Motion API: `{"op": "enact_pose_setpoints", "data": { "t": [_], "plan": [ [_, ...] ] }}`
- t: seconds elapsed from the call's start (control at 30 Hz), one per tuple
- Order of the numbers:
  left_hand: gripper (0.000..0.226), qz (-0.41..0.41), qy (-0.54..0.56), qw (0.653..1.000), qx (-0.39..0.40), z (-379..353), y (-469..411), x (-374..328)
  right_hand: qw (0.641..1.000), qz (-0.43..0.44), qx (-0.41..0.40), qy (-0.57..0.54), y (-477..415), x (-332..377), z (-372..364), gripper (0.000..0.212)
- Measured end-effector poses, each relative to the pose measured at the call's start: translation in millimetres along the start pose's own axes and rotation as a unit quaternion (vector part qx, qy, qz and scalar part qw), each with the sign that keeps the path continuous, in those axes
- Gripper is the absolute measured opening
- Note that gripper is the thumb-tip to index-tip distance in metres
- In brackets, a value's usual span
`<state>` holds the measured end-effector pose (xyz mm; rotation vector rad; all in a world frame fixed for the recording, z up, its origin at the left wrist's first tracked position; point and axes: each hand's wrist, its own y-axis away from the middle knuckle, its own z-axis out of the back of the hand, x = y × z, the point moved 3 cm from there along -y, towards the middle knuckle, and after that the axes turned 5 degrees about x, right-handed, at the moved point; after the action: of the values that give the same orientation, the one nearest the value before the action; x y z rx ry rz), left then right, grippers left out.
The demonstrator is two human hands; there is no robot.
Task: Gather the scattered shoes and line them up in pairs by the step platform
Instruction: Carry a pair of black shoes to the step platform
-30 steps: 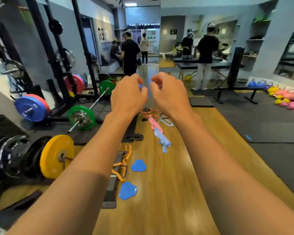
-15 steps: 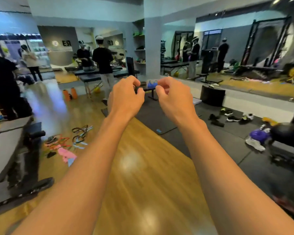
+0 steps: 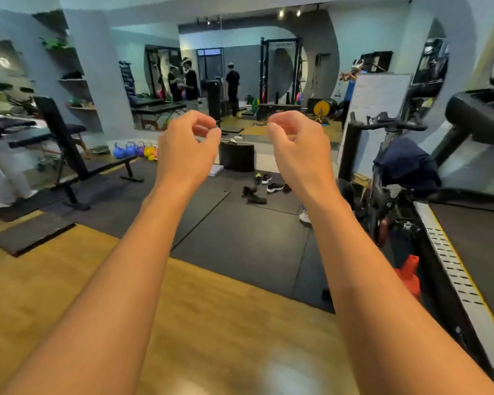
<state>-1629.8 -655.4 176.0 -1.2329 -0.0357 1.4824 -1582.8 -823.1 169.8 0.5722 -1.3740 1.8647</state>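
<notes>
The left hand (image 3: 187,155) and the right hand (image 3: 300,155) are up in the air with loose fingers and touch nothing. Under them the black mat (image 3: 240,240) lies flat and wide, all the way to the shoes (image 3: 255,198) near the step platform (image 3: 236,158). The right side is tight. The exercise bike (image 3: 394,178) and the treadmill (image 3: 468,238) stand close there, and a white shoe (image 3: 305,217) lies just beside the right arm. The bench (image 3: 69,155) stands well off to the left.
</notes>
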Motion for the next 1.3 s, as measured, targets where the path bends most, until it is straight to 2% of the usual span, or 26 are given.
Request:
{"op": "enact_pose_setpoints", "data": {
  "t": [0.33, 0.57, 0.77, 1.07, 1.3],
  "plan": [
    [0.014, -0.01, 0.024, 0.998, 0.064, -171.1, -163.8, 105.4, 0.998, -0.056, -0.022, 0.03, -159.7, -171.9, -54.3, 0.016],
    [0.015, -0.015, 0.024, 0.997, 0.075, -264.0, -300.5, 160.5, 0.996, -0.067, -0.009, 0.052, -296.3, -259.2, -100.9, 0.02],
    [0.017, -0.009, 0.036, 0.996, 0.085, -338.3, -406.5, 243.7, 0.996, -0.072, -0.004, 0.059, -401.6, -340.5, -164.3, 0.02],
    [0.019, -0.021, 0.057, 0.988, 0.142, -441.9, -597.0, 358.6, 0.991, -0.108, -0.02, 0.079, -574.3, -453.4, -285.2, 0.021],
    [0.02, -0.013, 0.058, 0.985, 0.161, -532.8, -719.0, 441.7, 0.989, -0.125, -0.022, 0.082, -697.5, -556.8, -348.2, 0.021]
  ]
}}
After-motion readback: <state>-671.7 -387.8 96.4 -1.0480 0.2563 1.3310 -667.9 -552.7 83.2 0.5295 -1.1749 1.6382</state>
